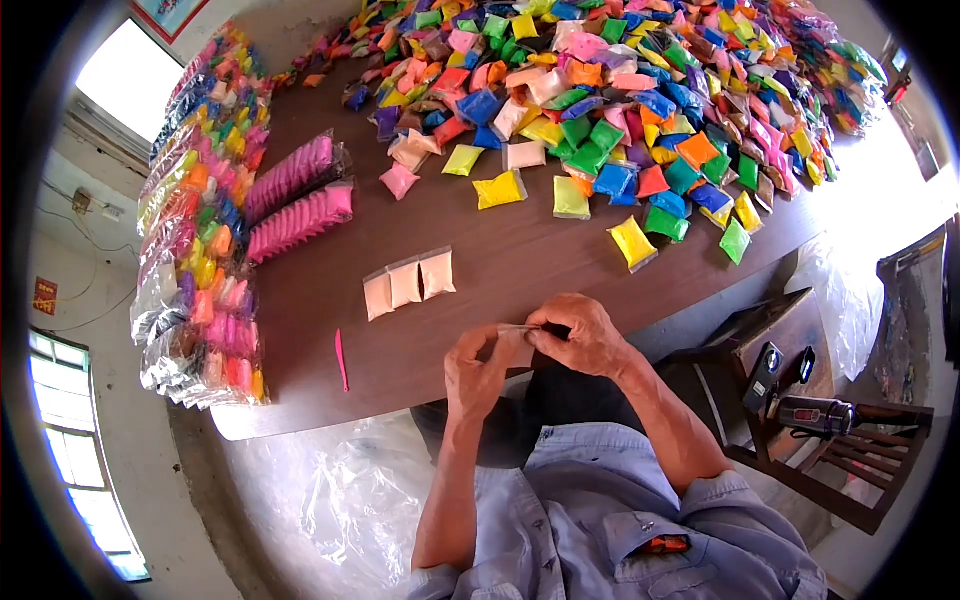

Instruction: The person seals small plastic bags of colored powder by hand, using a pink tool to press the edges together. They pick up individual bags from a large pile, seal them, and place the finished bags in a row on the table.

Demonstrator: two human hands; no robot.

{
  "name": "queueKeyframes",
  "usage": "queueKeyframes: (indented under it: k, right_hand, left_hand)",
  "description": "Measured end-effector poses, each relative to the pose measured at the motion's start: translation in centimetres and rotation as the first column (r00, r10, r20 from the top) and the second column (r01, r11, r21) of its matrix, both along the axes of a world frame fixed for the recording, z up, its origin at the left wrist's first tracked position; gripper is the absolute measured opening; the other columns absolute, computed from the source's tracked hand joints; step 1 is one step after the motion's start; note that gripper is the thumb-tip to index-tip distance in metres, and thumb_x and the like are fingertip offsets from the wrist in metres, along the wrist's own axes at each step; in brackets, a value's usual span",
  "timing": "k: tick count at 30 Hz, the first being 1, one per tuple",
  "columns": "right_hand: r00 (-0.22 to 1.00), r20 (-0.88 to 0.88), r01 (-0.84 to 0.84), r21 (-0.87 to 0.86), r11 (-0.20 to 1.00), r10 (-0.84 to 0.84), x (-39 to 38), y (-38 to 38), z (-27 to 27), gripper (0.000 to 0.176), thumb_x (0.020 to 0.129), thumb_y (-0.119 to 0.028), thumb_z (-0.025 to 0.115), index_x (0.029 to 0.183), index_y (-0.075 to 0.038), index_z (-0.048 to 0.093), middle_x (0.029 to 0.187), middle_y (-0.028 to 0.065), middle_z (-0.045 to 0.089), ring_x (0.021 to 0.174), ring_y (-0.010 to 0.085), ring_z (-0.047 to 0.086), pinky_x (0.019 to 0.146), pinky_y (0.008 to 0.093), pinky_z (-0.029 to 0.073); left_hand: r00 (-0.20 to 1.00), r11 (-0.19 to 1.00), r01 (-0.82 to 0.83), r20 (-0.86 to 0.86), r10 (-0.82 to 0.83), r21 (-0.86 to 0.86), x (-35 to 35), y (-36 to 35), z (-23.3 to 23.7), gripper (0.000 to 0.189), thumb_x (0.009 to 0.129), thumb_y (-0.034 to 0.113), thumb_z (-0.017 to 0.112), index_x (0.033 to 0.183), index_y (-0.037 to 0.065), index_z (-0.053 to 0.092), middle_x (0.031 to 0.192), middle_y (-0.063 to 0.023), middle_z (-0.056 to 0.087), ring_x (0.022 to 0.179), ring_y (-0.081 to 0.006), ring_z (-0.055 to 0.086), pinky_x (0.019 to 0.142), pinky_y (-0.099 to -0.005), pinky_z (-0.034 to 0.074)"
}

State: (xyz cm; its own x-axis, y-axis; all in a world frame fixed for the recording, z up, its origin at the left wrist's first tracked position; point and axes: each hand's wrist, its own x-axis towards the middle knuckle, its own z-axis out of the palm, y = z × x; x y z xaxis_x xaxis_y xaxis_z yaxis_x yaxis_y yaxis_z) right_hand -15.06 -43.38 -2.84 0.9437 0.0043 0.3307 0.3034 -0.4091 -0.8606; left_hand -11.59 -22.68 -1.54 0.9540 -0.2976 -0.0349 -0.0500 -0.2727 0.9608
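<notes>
Stacks (pixel 200 230) of wrapped, many-coloured packs line the left edge of the tabletop (pixel 480 240), with two rows of pink packs (pixel 295 195) lying just inside them. Toward the near edge lies a thin pink stick (pixel 341 360), its long axis running from the near edge toward the far one. Right of it, three peach packets (pixel 408 283) sit side by side in a row, touching, on otherwise bare wood.

At the near edge, about midway along, both hands meet. The left hand (pixel 480 370) and the right hand (pixel 585 335) are closed narrow, fingertips pinching a thin pale bag (pixel 520 328) between them. The bag is held just above the near edge. Its long axis runs left to right, roughly along that edge, one end in each hand. Fingers hide most of it, so I cannot tell which end is its mouth.

Open wood lies between the hands and the peach packets, and on toward the middle. The far and right parts carry a dense heap (pixel 620 90) of coloured packets. One yellow packet (pixel 633 243) lies nearest the hands, well apart from them. Past the right edge stands a dark chair (pixel 800 420).
</notes>
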Motion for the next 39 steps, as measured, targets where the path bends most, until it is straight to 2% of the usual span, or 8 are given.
queueKeyframes:
  k: [4,14,16,20,22,26,28,39]
  right_hand:
    - [0.999,0.019,0.041,0.000,0.999,-0.041,-0.1,0.8,0.9,0.010,0.088,-0.012,0.080,0.096,-0.005,0.079,0.087,0.0116,0.076,0.081,0.0305,0.071,0.076,0.0416,0.056]
    - [0.993,0.001,0.121,-0.014,0.993,-0.121,-0.5,1.6,0.1,0.011,0.089,-0.014,0.080,0.098,-0.008,0.079,0.089,0.0116,0.076,0.083,0.0305,0.071,0.082,0.0437,0.055]
    - [0.992,0.011,0.123,-0.019,0.992,-0.123,-0.5,1.7,0.1,0.011,0.090,-0.013,0.080,0.099,-0.007,0.079,0.090,0.0121,0.076,0.083,0.0311,0.070,0.081,0.0435,0.055]
    - [0.986,0.046,0.162,0.023,0.987,-0.163,-0.5,2.8,0.2,0.007,0.093,-0.007,0.078,0.100,-0.006,0.078,0.086,0.0113,0.073,0.080,0.0294,0.068,0.076,0.0384,0.052]
    - [0.984,-0.018,0.178,0.085,0.980,-0.177,-0.8,3.5,0.7,0.007,0.095,-0.008,0.077,0.101,-0.005,0.077,0.087,0.0119,0.072,0.078,0.0288,0.067,0.073,0.0369,0.052]
    - [0.976,-0.015,0.219,0.151,0.964,-0.219,-0.7,4.0,-0.2,0.010,0.100,-0.009,0.072,0.105,-0.001,0.074,0.089,0.0130,0.071,0.072,0.0261,0.066,0.063,0.0337,0.051]
    - [0.974,0.000,0.225,0.102,0.969,-0.226,-0.5,3.9,-0.1,0.010,0.100,-0.010,0.073,0.104,-0.001,0.074,0.090,0.0145,0.073,0.074,0.0300,0.069,0.065,0.0371,0.054]
    - [0.972,-0.076,0.228,0.055,0.972,-0.223,-0.6,4.3,0.5,0.008,0.100,-0.010,0.072,0.103,-0.003,0.074,0.089,0.0145,0.073,0.074,0.0313,0.072,0.064,0.0374,0.056]
  left_hand:
    - [0.998,0.997,-0.053,0.031,0.054,-0.047,0.0,0.3,-1.3,0.023,0.101,0.024,0.078,0.106,0.002,0.079,0.086,0.0005,0.071,0.079,-0.0079,0.060,0.071,-0.0255,0.049]
    - [1.000,1.000,-0.003,0.011,0.003,0.019,0.1,0.2,0.1,0.023,0.097,0.019,0.080,0.107,-0.002,0.079,0.089,-0.0076,0.078,0.083,-0.0108,0.067,0.077,-0.0299,0.055]
    - [1.000,1.000,-0.003,0.017,0.003,-0.011,0.1,0.4,-0.5,0.024,0.100,0.024,0.080,0.106,0.001,0.080,0.088,0.0003,0.074,0.081,-0.0076,0.062,0.074,-0.0256,0.050]
    - [0.998,0.999,-0.030,0.053,0.031,-0.025,0.2,0.8,-1.0,0.023,0.100,0.024,0.080,0.105,0.001,0.079,0.087,0.0007,0.074,0.081,-0.0075,0.061,0.073,-0.0255,0.050]
    - [0.996,0.998,-0.033,0.078,0.037,-0.055,0.2,1.0,-0.9,0.023,0.099,0.020,0.079,0.105,-0.002,0.079,0.086,-0.0069,0.076,0.079,-0.0119,0.066,0.074,-0.0295,0.054]
    - [0.999,0.999,-0.030,0.037,0.029,0.041,0.3,1.2,-0.4,0.023,0.100,0.020,0.077,0.105,-0.002,0.079,0.082,-0.0033,0.072,0.075,-0.0106,0.063,0.070,-0.0280,0.052]
    - [0.994,0.985,-0.078,-0.091,0.064,-0.152,0.1,1.1,-0.1,0.023,0.102,0.020,0.075,0.105,-0.002,0.079,0.080,-0.0004,0.069,0.073,-0.0087,0.060,0.067,-0.0265,0.049]
    - [0.993,0.988,-0.107,0.041,0.112,-0.109,-0.1,0.2,-1.1,0.025,0.102,0.026,0.078,0.102,0.001,0.077,0.080,0.0031,0.066,0.073,-0.0063,0.055,0.065,-0.0256,0.045]
